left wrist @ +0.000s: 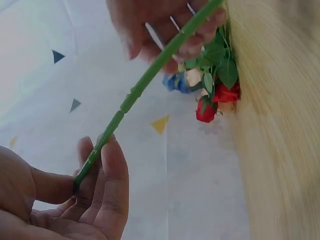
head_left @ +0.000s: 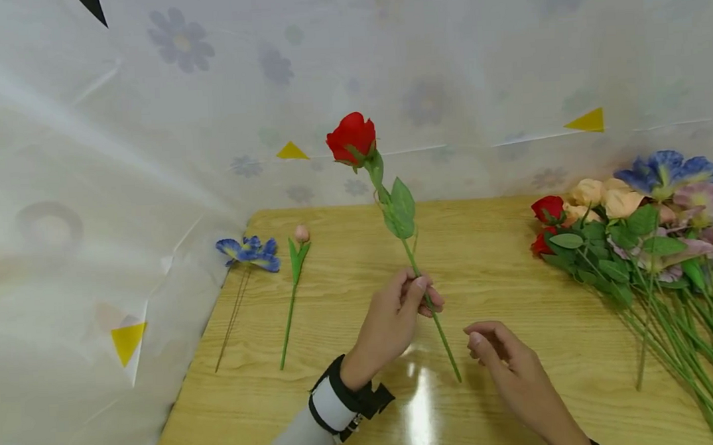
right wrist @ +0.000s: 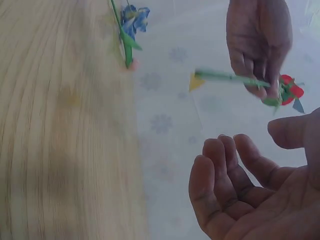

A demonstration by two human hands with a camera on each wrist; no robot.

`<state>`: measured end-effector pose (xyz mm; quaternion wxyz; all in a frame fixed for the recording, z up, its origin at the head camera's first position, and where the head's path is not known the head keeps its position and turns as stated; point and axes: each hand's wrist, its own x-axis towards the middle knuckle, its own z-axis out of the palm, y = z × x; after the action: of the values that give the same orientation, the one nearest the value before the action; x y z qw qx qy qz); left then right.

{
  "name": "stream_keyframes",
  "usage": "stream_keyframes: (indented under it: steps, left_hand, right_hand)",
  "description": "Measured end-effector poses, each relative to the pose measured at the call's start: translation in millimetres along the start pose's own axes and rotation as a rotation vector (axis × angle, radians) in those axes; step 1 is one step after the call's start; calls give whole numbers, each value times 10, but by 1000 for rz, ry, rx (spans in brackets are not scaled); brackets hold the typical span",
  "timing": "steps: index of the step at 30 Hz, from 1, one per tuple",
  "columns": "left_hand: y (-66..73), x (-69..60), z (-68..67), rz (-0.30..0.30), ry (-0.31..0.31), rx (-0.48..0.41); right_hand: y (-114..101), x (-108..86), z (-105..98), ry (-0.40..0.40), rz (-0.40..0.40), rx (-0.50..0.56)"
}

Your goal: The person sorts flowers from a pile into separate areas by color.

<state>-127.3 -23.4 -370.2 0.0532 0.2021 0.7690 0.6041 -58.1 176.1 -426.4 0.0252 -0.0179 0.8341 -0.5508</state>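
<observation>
Wooden table (head_left: 483, 257) | left hand (head_left: 392, 315) pinches red rose (head_left: 353, 141) by stem (head_left: 445, 345) | right hand (head_left: 515, 368) relaxed, empty | flower pile (head_left: 642, 222) partly cropped

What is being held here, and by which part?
The left hand holds a red rose by its stem, below the leaves; the right hand holds nothing.

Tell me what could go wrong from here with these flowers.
The left hand pinches the red rose only by its thin stem, so it might twist or tip. The right hand is close to that stem's lower end and could bump it. In the flower pile, stems cross, so pulling one out might drag others.
</observation>
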Motion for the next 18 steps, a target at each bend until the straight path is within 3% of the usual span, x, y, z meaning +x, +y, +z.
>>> stream_keyframes:
  steps: [7,11,15,18]
  left_hand:
    - [-165,-32,-302,-68,123,-35]
    - [-303,-96,-508,-118,185,-19]
    - [-448,-157,-686,-171,245,23]
    - [-589,-161,-776,-191,255,55]
  right_hand:
    - [310,-15,-493,134,68,-249]
    - [530,-18,-740,193,88,-328]
    - [750,-24,-1019,203,201,-380]
    - [884,-45,-1212,197,390,-416]
